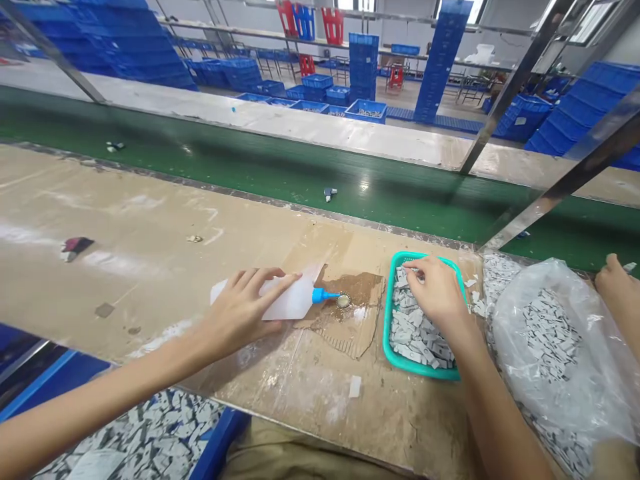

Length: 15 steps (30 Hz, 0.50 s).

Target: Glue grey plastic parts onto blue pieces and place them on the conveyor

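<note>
My left hand is wrapped round a white squeeze bottle that lies on its side, its blue nozzle pointing right. The nozzle tip reaches a small round metal cap on a torn, stained piece of cardboard. Over the back part of a teal basket is my right hand, thumb and fingers pinched together; whatever is between them is too small to name. Grey flat plastic pieces fill the basket.
A clear bag of grey pieces stands right of the basket, near another person's hand. A blue crate of pieces is below the table at left. Behind the table runs a green conveyor with small parts; metal posts rise at right.
</note>
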### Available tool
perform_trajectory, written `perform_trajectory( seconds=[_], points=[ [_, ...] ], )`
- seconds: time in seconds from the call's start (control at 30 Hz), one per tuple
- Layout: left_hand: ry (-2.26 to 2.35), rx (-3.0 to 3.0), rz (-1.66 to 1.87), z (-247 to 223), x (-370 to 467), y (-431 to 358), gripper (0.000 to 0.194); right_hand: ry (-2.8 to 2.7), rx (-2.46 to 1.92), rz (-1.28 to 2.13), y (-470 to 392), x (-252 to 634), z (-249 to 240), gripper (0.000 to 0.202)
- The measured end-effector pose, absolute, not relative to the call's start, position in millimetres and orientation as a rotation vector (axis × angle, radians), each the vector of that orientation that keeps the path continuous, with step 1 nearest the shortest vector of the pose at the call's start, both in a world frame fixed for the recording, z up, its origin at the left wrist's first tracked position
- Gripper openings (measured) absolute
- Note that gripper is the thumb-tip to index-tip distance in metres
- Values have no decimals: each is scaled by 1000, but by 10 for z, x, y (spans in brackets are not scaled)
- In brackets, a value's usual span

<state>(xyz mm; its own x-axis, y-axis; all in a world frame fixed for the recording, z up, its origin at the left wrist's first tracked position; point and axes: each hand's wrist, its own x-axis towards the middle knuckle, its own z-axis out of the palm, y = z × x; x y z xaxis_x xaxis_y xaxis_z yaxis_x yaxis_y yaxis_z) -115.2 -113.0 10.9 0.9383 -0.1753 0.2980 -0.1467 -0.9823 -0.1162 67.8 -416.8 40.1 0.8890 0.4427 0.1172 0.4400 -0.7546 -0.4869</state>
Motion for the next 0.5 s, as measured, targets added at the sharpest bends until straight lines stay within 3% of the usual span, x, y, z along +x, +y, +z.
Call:
perform_trajectory(
  seconds=[0.5],
  points=[
    [359, -2830, -441, 174, -1166, -1172, 66, -609, -2533, -214, -4305, 777, 447, 28]
  ],
)
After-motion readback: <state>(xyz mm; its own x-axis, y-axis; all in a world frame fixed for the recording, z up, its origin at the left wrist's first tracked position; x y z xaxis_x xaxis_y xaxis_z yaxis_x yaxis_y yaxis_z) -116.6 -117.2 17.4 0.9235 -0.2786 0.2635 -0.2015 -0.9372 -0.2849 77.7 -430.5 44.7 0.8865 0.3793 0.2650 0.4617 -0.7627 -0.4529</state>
